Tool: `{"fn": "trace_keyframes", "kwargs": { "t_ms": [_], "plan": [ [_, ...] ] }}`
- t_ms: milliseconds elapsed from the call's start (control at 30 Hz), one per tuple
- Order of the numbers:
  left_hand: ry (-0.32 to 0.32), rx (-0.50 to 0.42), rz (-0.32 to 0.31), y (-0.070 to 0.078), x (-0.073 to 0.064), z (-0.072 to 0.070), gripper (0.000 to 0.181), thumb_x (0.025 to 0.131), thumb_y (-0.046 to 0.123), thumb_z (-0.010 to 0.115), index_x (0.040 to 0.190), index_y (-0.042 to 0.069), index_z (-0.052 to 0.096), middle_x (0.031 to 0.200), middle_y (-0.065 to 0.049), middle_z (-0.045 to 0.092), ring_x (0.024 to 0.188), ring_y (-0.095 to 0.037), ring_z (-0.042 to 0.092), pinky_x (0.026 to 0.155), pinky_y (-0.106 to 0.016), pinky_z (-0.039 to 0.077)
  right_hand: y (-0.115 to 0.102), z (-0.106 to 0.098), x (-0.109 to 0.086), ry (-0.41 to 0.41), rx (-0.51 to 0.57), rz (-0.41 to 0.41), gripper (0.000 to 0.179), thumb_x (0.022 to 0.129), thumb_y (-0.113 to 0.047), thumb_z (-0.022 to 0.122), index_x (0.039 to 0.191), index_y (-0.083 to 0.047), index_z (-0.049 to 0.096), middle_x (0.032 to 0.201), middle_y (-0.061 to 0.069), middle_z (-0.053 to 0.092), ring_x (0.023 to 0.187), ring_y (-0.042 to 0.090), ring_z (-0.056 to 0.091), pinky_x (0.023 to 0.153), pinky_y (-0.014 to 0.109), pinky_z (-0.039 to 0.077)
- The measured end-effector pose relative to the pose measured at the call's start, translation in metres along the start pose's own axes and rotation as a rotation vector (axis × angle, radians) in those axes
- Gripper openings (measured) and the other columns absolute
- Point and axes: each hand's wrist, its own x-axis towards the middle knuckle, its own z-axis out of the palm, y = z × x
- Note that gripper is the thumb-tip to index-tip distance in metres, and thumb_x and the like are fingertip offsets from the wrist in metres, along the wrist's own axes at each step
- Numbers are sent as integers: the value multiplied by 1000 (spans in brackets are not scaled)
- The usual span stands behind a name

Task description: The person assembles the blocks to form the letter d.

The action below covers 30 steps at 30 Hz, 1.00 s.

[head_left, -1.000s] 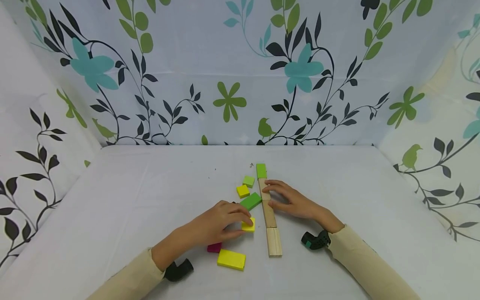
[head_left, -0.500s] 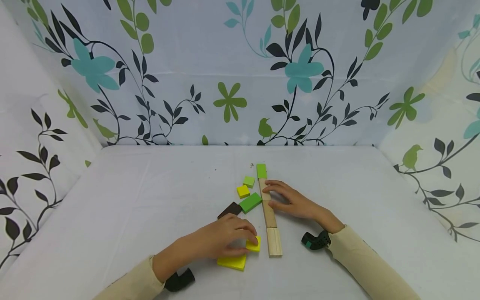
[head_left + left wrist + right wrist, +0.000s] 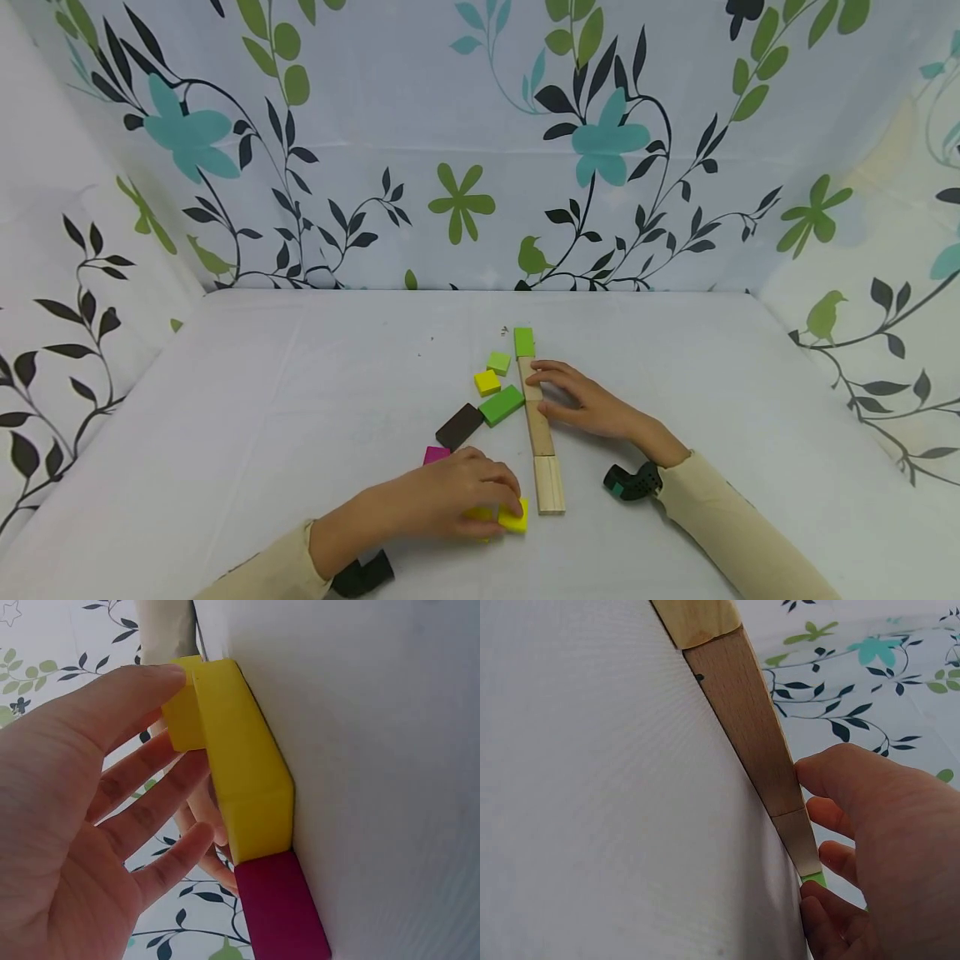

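Observation:
Between thumb and fingertips, my left hand (image 3: 442, 498) pinches a small yellow block (image 3: 513, 518), just left of the nearest wooden block. In the left wrist view, that small block (image 3: 182, 724) is by the far end of a longer yellow block (image 3: 244, 750), which meets a magenta block (image 3: 281, 907). From above, my left hand covers most of the longer yellow block. My right hand (image 3: 592, 406) rests its thumb and fingertips against a straight row of plain wooden blocks (image 3: 538, 429); in the right wrist view the thumb touches one wooden block (image 3: 750, 724).
A light green block (image 3: 523, 342) caps the row's far end. A slanting line runs left of it: a small green block (image 3: 498, 362), a yellow cube (image 3: 487, 382), a green block (image 3: 502, 406) touching the row, and a dark brown block (image 3: 459, 426). Patterned cloth (image 3: 360, 150) rises behind.
My left hand has moved toward me, carrying the small yellow block from near the green block down beside the row's near end. The dark brown block is now uncovered. My right hand stays put.

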Motion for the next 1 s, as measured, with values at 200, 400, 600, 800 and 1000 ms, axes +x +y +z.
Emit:
{"fn": "trace_keyframes", "kwargs": {
  "t_ms": [200,400,600,800,1000],
  "plan": [
    [-46,9,-18,1,0,0,11,92,28,69,99,20,69,108,8,64,102,-5,58,100,-25,42,-1,-1,0,1,3,0,40,97,-25,61,135,-16,54,154,10,35,144,32,29,113,58,26],
    [-92,-19,-60,0,0,1,9,93,29,66,96,21,68,104,10,62,100,-2,56,98,-23,43,0,0,0,0,11,7,40,97,-25,61,135,-16,54,154,10,35,144,32,28,113,58,25],
    [-115,-5,-71,1,0,1,12,93,32,67,100,22,69,104,11,61,101,-2,55,98,-22,42,1,0,-1,4,5,4,40,97,-26,61,134,-16,54,154,9,35,144,32,29,113,57,26],
    [-133,-13,-90,1,-1,0,15,91,32,69,102,22,68,106,11,60,102,-2,54,97,-22,42,0,1,-1,0,16,8,40,97,-26,61,135,-16,54,154,9,35,144,33,29,113,58,25],
    [-137,-33,-106,0,-1,1,16,92,32,69,104,22,68,107,10,61,102,-2,54,97,-23,43,-2,0,-1,1,15,5,40,97,-24,62,135,-15,54,154,10,35,144,32,28,113,58,25]
  ]
}}
